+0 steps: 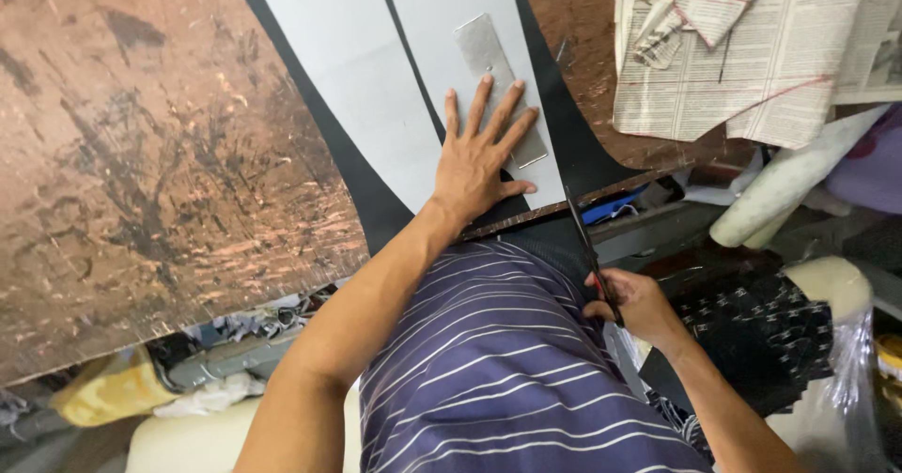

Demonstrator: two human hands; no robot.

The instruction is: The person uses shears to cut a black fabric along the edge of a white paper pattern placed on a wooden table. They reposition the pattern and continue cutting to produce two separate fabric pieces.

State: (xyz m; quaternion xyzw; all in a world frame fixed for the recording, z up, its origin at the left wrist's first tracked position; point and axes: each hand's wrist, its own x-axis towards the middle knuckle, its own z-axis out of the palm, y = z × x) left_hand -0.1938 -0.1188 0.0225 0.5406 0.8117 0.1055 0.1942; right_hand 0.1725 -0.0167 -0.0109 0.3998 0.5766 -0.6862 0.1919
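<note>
My left hand [479, 158] lies flat, fingers spread, on a grey paper pattern [442, 22] that rests on black fabric [573, 144] near the table's front edge. Under the fingertips is a flat metal bar [484, 50] weighing the pattern down. My right hand [634, 304] grips the handles of black scissors [584, 243], whose blades point up toward the fabric's edge just right of the left hand. A second grey pattern piece [348, 78] lies to the left, with a black strip of fabric showing between the two.
The worn brown table top [141, 154] spreads to the left. Folded newspaper sheets [742, 41] lie at the upper right. A pale roll [789, 182], dark patterned cloth [752, 323] and a plastic bag [846, 379] crowd the right side. Scraps and yellow cloth [103, 393] sit below the table.
</note>
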